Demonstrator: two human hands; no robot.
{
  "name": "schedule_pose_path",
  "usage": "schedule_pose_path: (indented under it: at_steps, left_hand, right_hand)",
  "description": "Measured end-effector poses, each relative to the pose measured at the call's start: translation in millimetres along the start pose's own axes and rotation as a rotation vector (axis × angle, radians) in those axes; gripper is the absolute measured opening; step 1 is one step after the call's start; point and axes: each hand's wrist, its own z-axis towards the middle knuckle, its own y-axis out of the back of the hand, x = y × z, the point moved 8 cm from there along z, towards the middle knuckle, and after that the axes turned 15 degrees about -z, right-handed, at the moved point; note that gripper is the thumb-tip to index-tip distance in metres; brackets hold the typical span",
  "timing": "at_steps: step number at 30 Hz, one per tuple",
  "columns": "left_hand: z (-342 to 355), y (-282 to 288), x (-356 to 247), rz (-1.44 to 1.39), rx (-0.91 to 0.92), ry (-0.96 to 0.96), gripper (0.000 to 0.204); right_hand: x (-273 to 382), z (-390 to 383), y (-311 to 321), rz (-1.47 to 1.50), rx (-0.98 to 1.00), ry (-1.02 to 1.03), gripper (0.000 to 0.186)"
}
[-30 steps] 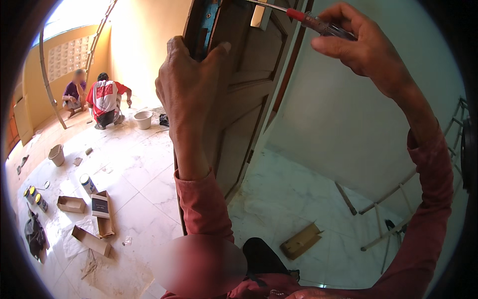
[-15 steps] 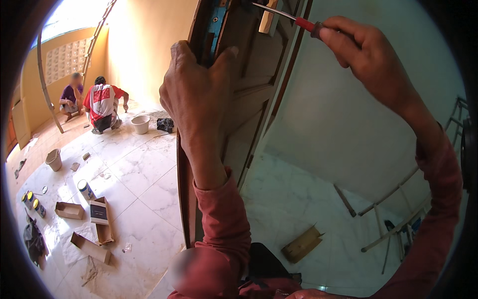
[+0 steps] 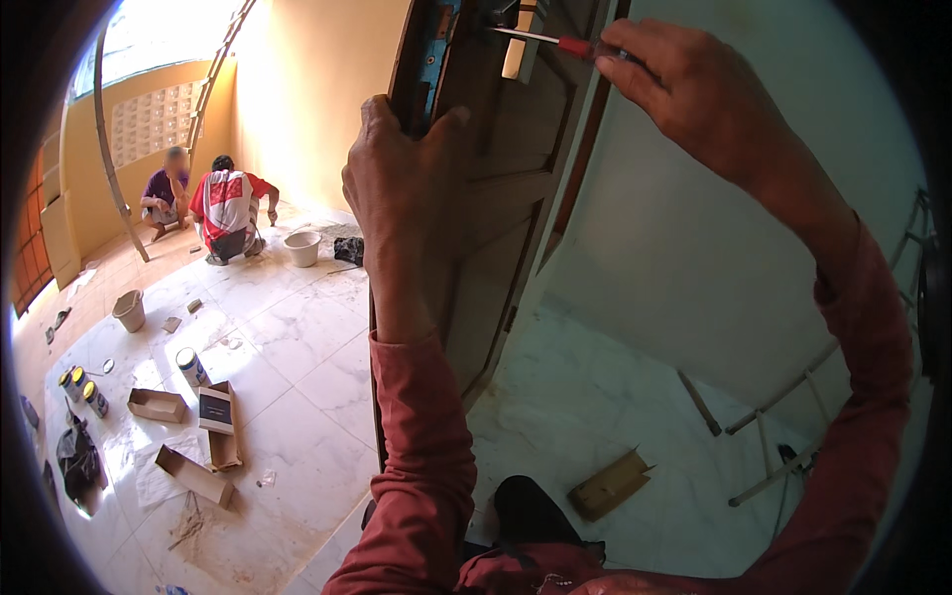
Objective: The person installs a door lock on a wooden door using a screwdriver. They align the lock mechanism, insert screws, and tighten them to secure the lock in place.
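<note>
A dark brown panelled wooden door [image 3: 501, 188] stands on edge in front of me. My left hand [image 3: 402, 169] is wrapped round its narrow edge, thumb on the panelled face, just below the metal lock plate [image 3: 432, 61] set into that edge. In my right hand [image 3: 684, 94] is a screwdriver [image 3: 573, 46] with a red and dark handle. Its thin shaft points left, across a shiny handle plate [image 3: 516, 58] on the door's face. The tip ends by a dark fitting [image 3: 504, 14] near the top of the picture; whether it touches is unclear.
Two people [image 3: 230, 203] crouch by the far wall at left, near a pale bucket [image 3: 302, 248]. Opened cardboard boxes [image 3: 193, 476], cans [image 3: 191, 367] and a black bag [image 3: 79, 456] lie on the tiled floor. At right are another box [image 3: 610, 484] and a wooden ladder [image 3: 783, 397].
My right hand and the screwdriver have shifted left, and the shaft lies more level. My left hand keeps its grip on the door edge. The whole view has moved slightly.
</note>
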Motion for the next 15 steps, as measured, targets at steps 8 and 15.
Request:
schedule_pose_path:
  at_steps: [8, 15]
  left_hand:
    - [-2, -2, 1, -0.014, -0.060, -0.048, 0.053]
    - [-4, -2, -4, -0.005, -0.061, -0.048, 0.050]
  right_hand:
    - [11, 1, 3, -0.064, -0.074, 0.020, 0.030]
    - [-13, -6, -15, 1.040, 0.684, -0.795, 0.030]
